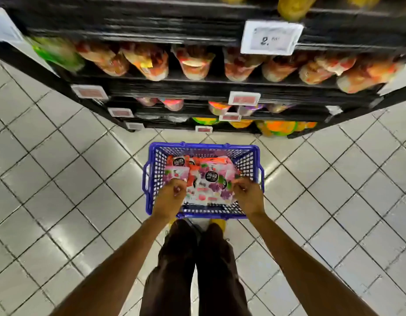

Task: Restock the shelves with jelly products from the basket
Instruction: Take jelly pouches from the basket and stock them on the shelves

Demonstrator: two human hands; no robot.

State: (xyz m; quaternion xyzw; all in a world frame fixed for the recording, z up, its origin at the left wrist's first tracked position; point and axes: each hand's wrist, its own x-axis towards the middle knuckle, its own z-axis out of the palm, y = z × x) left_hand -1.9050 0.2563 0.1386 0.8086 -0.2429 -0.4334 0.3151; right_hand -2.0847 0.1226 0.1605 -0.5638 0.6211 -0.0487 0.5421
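Blue plastic basket (152,179) with lattice walls sits on a pale tiled floor (60,179), just in front of the person's feet, seen from above. Inside it lies a loose heap of jelly packs (209,179), pink, white and orange pouches printed with purple grapes and round black logos. Both bare arms reach down into the basket. The left hand (169,196) is curled at the left edge of the heap, its grip closed on the corner of a pink pack (177,174). The right hand (247,195) is curled at the right edge of the heap, its fingers pinched together against the packs; whether it actually holds one cannot be told. Beyond the basket stand black shelves (197,87) in several tiers, blurred by motion. The upper tiers carry rows of tilted cups (195,62) in orange and red, the lower ones more bright tubs. White price tags (271,37) hang on the shelf edges. Dark trousers (197,270) fill the bottom centre.
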